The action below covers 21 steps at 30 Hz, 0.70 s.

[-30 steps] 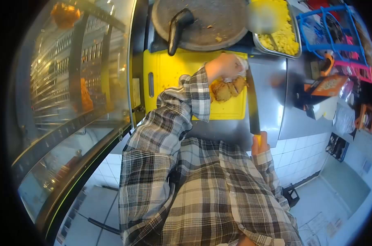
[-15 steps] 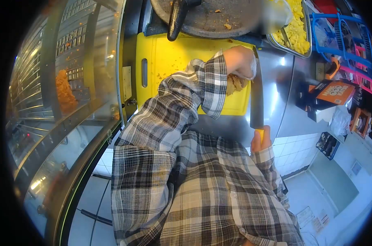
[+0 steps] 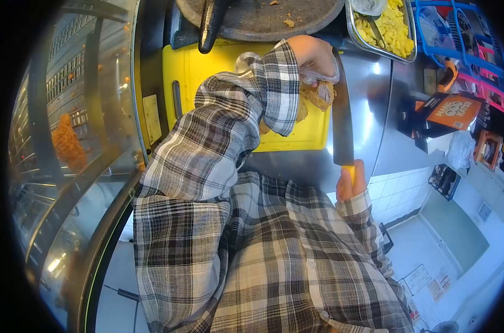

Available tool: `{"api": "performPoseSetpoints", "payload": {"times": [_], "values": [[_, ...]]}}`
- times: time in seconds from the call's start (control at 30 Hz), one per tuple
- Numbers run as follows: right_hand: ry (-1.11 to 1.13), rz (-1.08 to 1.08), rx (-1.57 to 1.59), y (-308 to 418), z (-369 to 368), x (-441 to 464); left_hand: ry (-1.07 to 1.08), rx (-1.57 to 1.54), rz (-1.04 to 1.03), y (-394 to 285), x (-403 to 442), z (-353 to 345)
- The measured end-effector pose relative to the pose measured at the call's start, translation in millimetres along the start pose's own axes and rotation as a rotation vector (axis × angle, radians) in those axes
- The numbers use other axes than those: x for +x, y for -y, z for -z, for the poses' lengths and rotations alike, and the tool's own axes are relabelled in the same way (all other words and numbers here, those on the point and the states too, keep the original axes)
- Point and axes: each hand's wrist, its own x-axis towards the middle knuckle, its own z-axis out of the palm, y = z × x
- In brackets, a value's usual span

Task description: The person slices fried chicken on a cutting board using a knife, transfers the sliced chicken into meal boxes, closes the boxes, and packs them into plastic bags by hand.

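My right hand (image 3: 352, 180) is wrapped round the yellow handle of a long knife (image 3: 342, 111), whose blade points up along the right edge of the yellow cutting board (image 3: 296, 140). My left hand (image 3: 317, 58) reaches across the board, with thin clear plastic over its fingers. Those fingers are curled down on a piece of browned, fried food (image 3: 320, 95), right beside the blade. More browned pieces lie on the board, partly hidden by my left sleeve.
A round grey slab (image 3: 285, 25) with a dark handle stands beyond the board. At upper right are a metal tray of yellow food (image 3: 393, 30), a blue basket (image 3: 463, 39) and an orange box (image 3: 454, 112). A glass-fronted cabinet (image 3: 74, 122) fills the left.
The view has shifted, so the board and cabinet appear farther left. My left hand now sits slightly higher in view, and more of the browned food shows below it. My right hand still holds the knife.
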Motion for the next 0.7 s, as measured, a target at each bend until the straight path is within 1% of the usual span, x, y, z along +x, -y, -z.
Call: {"api": "performPoseSetpoints", "payload": {"times": [0.1, 0.3, 0.33, 0.4, 0.43, 0.5, 0.53, 0.63, 0.7], "values": [[0.009, -0.002, -0.009, 2, 1, -1, 0.033, -0.003, 0.032, -3, 0, 2], [-0.028, 0.037, -0.048, 1, -2, -1, 0.025, 0.0, 0.052, -6, -1, 4], [-0.04, 0.047, -0.061, 2, -2, -1, 0.023, 0.033, 0.052, -5, 1, 3], [-0.018, 0.003, -0.085, 1, 0, -2, 0.021, 0.103, 0.051, -1, 8, -1], [-0.011, -0.017, -0.096, 0, 2, -2, -0.03, 0.183, 0.002, 4, 12, -7], [-0.079, 0.062, -0.224, -11, 6, -2, -0.137, 0.354, -0.101, 14, 16, -15], [-0.116, 0.1, -0.285, -16, 9, -3, -0.206, 0.363, -0.131, 3, -2, -17], [-0.147, 0.158, -0.359, -16, 24, -4, -0.523, 0.297, -0.164, -12, -41, -12], [-0.133, 0.229, -0.368, -25, 38, -2, -0.721, 0.206, -0.283, -32, -69, -1]]}}
